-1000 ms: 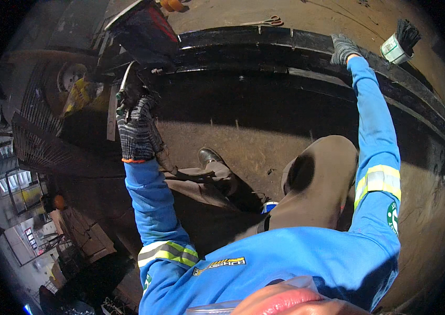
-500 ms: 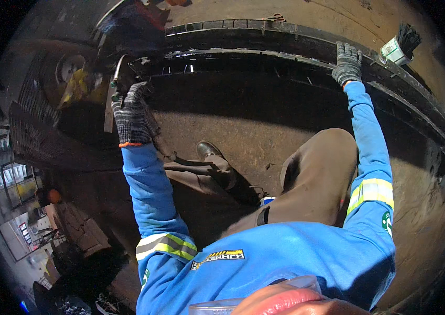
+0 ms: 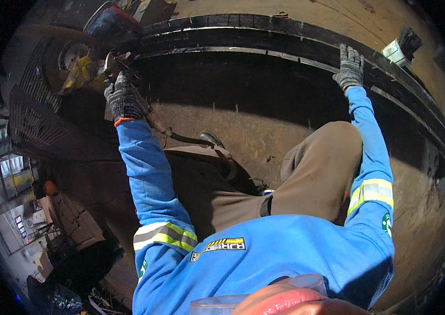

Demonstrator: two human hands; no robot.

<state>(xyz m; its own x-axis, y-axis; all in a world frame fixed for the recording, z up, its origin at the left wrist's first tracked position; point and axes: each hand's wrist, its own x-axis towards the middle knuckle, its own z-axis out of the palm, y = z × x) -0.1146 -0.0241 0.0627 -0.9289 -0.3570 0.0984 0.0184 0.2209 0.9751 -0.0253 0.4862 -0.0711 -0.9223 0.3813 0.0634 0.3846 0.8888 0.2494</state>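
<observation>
One gloved left hand (image 3: pixel 124 100) is holding a dark metal hand tool (image 3: pixel 112 63) in the upper left of the frame, its grip wrapping around the tool's body, while a gloved right hand (image 3: pixel 349 68) is resting on a long dark beam (image 3: pixel 217 38) at the upper right, its fingers lying extended and its grip pinching nothing that can be made out. The beam is stretching across the top of the frame, bending with the lens toward the right rim and glinting along its edges. A dark hose (image 3: pixel 185 139) is running from near the left forearm toward a dark boot (image 3: pixel 211 138) at center. Just beyond the beam, in the upper right, a white container (image 3: pixel 393 53) is holding a bundle of black strands (image 3: pixel 410 41); orange scissor handles (image 3: pixel 281 14) are showing at the beam's far edge near top center. A red and dark bucket-like vessel (image 3: pixel 111 23) is sitting near the beam's left end, and a crumpled yellow item (image 3: pixel 78 73) is lying just left of the tool, in shadow.
</observation>
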